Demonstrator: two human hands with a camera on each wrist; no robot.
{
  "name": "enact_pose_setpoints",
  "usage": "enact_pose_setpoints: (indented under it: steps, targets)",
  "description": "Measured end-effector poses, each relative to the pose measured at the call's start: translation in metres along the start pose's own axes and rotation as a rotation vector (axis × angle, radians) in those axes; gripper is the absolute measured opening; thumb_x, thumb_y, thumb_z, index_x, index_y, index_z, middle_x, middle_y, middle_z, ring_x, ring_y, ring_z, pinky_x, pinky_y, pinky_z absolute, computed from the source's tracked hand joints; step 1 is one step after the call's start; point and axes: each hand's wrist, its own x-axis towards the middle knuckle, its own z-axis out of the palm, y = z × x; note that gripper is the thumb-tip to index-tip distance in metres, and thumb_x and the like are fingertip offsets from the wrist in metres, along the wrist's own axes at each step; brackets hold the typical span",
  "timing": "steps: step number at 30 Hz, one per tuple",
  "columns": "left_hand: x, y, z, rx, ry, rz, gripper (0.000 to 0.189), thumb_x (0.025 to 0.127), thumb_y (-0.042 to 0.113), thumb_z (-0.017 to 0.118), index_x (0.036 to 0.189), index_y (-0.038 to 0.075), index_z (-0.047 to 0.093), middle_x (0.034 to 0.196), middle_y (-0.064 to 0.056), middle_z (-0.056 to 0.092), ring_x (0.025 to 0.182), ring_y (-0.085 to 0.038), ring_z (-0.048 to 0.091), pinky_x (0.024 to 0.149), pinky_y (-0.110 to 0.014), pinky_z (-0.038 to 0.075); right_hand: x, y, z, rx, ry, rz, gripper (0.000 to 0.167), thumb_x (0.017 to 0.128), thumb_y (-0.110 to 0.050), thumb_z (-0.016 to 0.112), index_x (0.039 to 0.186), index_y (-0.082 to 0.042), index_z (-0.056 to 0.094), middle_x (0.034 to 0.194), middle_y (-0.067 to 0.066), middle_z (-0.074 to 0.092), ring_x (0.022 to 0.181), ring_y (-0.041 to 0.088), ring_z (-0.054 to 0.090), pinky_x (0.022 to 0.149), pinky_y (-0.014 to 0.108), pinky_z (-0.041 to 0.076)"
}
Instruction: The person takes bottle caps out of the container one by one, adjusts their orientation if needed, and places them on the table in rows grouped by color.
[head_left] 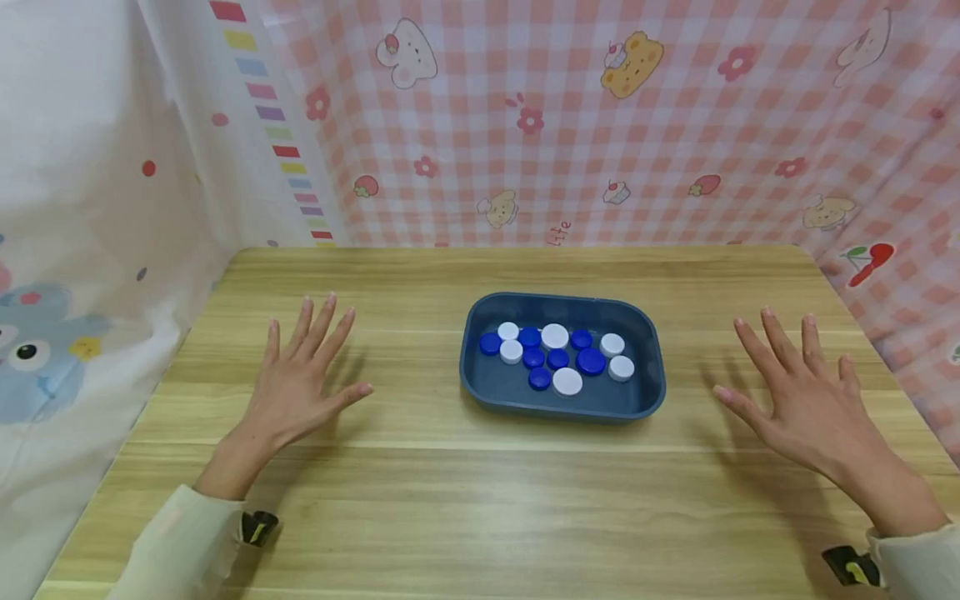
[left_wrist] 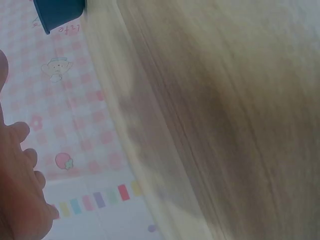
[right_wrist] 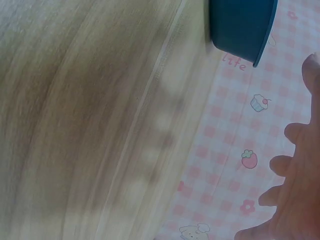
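Observation:
A dark blue-grey tray [head_left: 562, 408] with rounded corners sits on the table between my hands. Inside it lie several round, flat caps or discs, some blue, such as the larger blue disc [head_left: 591, 362], and some white, such as the white disc [head_left: 567, 382]. My left hand [head_left: 296, 387] hovers to the left of the tray, fingers spread and holding nothing. On the other side, my right hand [head_left: 806, 400] is also spread and apart from the tray. Both wrist views show part of the tray [right_wrist: 242, 27] and the fingers of the hand.
The wooden table [head_left: 480, 508] has a straight back edge. Behind it hangs a pink checked cloth [head_left: 465, 108] with cartoon prints, and a white printed cloth [head_left: 82, 167] covers the left side. Dark straps [head_left: 258, 528] show at both wrists.

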Motion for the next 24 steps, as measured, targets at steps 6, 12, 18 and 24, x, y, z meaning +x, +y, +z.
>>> enact_pose_setpoints:
  steps: [6, 12, 18, 24]
  targets:
    - [0.0023, 0.0, 0.0007, 0.007, -0.009, 0.009, 0.089, 0.088, 0.068, 0.046, 0.155, 0.019, 0.012, 0.16, -0.004, -0.001, 0.144, -0.033, -0.001, 0.106, -0.061, -0.007, 0.0037, -0.0004, -0.0007, -0.003, -0.013, 0.007, 0.085, 0.093, -0.054, 0.052, 0.155, -0.025, 0.001, 0.158, 0.004, -0.012, 0.137, 0.03, -0.026, 0.093, 0.077, -0.007]
    - [0.0055, 0.0024, 0.002, -0.001, -0.018, 0.028, 0.089, 0.088, 0.068, 0.047, 0.154, 0.016, 0.017, 0.159, -0.006, 0.003, 0.144, -0.033, 0.0, 0.106, -0.061, -0.007, 0.0058, 0.0027, 0.0006, -0.019, -0.013, 0.007, 0.085, 0.092, -0.055, 0.051, 0.155, -0.025, 0.002, 0.158, 0.001, -0.013, 0.137, 0.031, -0.026, 0.093, 0.077, -0.006]
    - [0.0087, 0.0025, 0.0004, 0.007, -0.014, 0.032, 0.089, 0.087, 0.069, 0.045, 0.154, 0.017, 0.017, 0.159, -0.009, 0.007, 0.144, -0.03, -0.001, 0.106, -0.063, -0.005, 0.0044, 0.0036, 0.0042, -0.011, -0.009, 0.003, 0.085, 0.093, -0.054, 0.052, 0.155, -0.025, 0.003, 0.158, 0.001, -0.012, 0.138, 0.032, -0.024, 0.093, 0.076, -0.008]
    - [0.0089, 0.0013, 0.0006, 0.005, -0.027, 0.025, 0.089, 0.087, 0.067, 0.048, 0.154, 0.018, 0.016, 0.159, -0.009, 0.007, 0.144, -0.029, -0.002, 0.105, -0.065, -0.003, 0.0084, 0.0017, 0.0028, -0.031, -0.01, -0.007, 0.085, 0.092, -0.055, 0.052, 0.155, -0.024, 0.004, 0.159, 0.005, -0.009, 0.138, 0.033, -0.023, 0.094, 0.077, -0.005]
